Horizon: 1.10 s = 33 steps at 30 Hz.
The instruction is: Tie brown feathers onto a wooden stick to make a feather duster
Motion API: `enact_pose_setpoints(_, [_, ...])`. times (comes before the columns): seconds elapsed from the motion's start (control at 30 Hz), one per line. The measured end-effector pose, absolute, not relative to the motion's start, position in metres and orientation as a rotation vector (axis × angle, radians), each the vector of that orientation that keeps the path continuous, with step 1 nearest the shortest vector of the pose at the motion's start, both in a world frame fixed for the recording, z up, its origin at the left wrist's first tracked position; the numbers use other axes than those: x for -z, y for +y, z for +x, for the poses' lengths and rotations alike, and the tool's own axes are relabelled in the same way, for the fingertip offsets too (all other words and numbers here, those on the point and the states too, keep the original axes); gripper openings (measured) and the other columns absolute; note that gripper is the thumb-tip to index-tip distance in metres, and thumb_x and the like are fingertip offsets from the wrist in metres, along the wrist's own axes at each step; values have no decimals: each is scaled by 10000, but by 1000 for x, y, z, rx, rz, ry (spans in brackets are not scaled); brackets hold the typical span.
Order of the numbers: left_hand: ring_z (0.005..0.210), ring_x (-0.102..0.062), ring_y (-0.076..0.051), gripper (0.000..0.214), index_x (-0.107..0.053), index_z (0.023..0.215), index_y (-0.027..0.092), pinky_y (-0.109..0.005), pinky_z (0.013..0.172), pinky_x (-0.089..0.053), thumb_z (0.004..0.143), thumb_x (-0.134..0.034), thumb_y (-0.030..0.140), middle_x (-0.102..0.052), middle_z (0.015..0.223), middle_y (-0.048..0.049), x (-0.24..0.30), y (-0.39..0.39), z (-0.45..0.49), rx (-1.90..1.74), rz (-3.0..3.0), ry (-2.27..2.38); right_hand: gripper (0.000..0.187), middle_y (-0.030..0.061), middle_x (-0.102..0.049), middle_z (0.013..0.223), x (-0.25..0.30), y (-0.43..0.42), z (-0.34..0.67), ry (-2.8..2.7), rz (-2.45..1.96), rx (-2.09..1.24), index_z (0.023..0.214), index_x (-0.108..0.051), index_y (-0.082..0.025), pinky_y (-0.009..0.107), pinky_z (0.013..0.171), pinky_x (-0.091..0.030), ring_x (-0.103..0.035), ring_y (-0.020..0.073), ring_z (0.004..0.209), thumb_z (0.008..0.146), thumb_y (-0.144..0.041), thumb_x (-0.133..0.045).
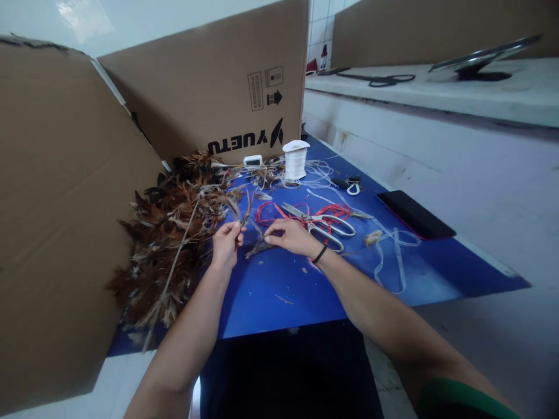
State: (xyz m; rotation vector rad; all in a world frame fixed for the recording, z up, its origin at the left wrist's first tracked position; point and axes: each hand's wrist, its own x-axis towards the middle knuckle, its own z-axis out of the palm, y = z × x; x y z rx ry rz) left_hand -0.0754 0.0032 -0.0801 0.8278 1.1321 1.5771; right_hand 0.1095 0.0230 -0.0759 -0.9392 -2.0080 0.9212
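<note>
My left hand [226, 243] is closed in a pinch around a few thin brown feathers [249, 208], whose tips point up and away from me. A short way to its right, my right hand [292, 235] has thumb and forefinger brought together; what they grip, if anything, is too small to make out. Dark feathers [258, 249] lie on the blue tabletop [279, 297] between and below the hands. Just beyond the right hand rest scissors [334, 223] with pale handles, on top of tangled red string [268, 213].
A heap of brown feathers [170, 250] covers the table's left side, against cardboard panels [196, 87]. A white ribbon spool [296, 163] stands at the back, loose ribbon [398, 262] trailing right. A phone [414, 214] lies by the right edge, near keys [348, 184].
</note>
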Motion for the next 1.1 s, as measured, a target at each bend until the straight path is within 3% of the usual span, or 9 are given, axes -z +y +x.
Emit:
enact_pose_setpoints(0.1, [422, -437, -24, 327, -574, 713, 119, -134, 372, -288, 555, -775, 322, -621, 631, -16, 81, -1, -70, -1524, 818, 1087, 119, 36, -659, 842, 81, 22, 104, -1990, -943, -777, 786, -690, -183, 284, 749, -440, -582, 142, 797, 714, -267, -646])
enact_pose_setpoints(0.23, [424, -434, -15, 299, -564, 721, 129, -125, 376, -280, 571, -771, 284, -612, 636, -5, 81, -5, -65, -1444, 760, 1039, 218, 18, -645, 740, 87, 22, 98, -1853, -1045, -888, 853, -673, -159, 249, 625, -444, -560, 115, 640, 700, -313, -658])
enact_pose_setpoints(0.4, [412, -401, -1, 293, -550, 710, 139, -122, 376, -272, 563, -777, 252, -595, 635, 7, 79, -5, -64, -1429, 677, 951, 104, -5, -619, 645, 84, 18, 97, -1820, -1050, -747, 707, -666, -167, 234, 591, -407, -520, 99, 584, 712, -260, -620])
enact_pose_setpoints(0.47, [414, -409, -6, 297, -555, 715, 139, -127, 373, -281, 574, -773, 282, -604, 643, 3, 79, -6, -62, -1465, 738, 980, 92, -6, -617, 662, 81, 16, 96, -1801, -1039, -714, 738, -670, -170, 234, 601, -404, -517, 100, 599, 697, -240, -627])
enact_pose_setpoints(0.6, [395, -427, -36, 276, -587, 732, 134, -149, 365, -310, 650, -722, 360, -555, 530, 30, 82, -11, -56, -1519, 998, 1125, 261, 14, -627, 675, 78, 12, 90, -1683, -1037, -881, 809, -667, -141, 242, 572, -415, -526, 117, 599, 696, -376, -653])
enact_pose_setpoints(0.67, [384, -425, -45, 272, -604, 732, 130, -156, 365, -321, 684, -694, 382, -512, 474, 45, 83, -13, -52, -1492, 1115, 1173, 268, 33, -646, 684, 78, 11, 88, -1625, -993, -950, 747, -662, -135, 260, 609, -440, -556, 133, 624, 719, -400, -631])
enact_pose_setpoints(0.77, [403, -451, -46, 295, -621, 742, 122, -163, 368, -335, 684, -688, 404, -584, 565, 14, 83, -15, -50, -1440, 1164, 1189, 225, 46, -662, 719, 79, 14, 88, -1604, -872, -951, 673, -642, -149, 284, 708, -463, -593, 147, 690, 769, -343, -581])
enact_pose_setpoints(0.87, [428, -485, -51, 326, -614, 760, 126, -170, 365, -338, 645, -714, 414, -637, 684, -17, 81, -15, -50, -1400, 1045, 1147, 183, 38, -659, 728, 80, 18, 91, -1585, -847, -944, 683, -637, -162, 294, 727, -473, -603, 152, 705, 766, -314, -579])
enact_pose_setpoints(1.1, [450, -520, -58, 335, -577, 781, 137, -151, 373, -333, 600, -761, 351, -667, 725, -41, 74, -14, -57, -1252, 816, 1076, 125, 43, -682, 775, 76, 23, 98, -1559, -864, -901, 726, -653, -175, 327, 767, -473, -621, 171, 756, 733, -292, -611])
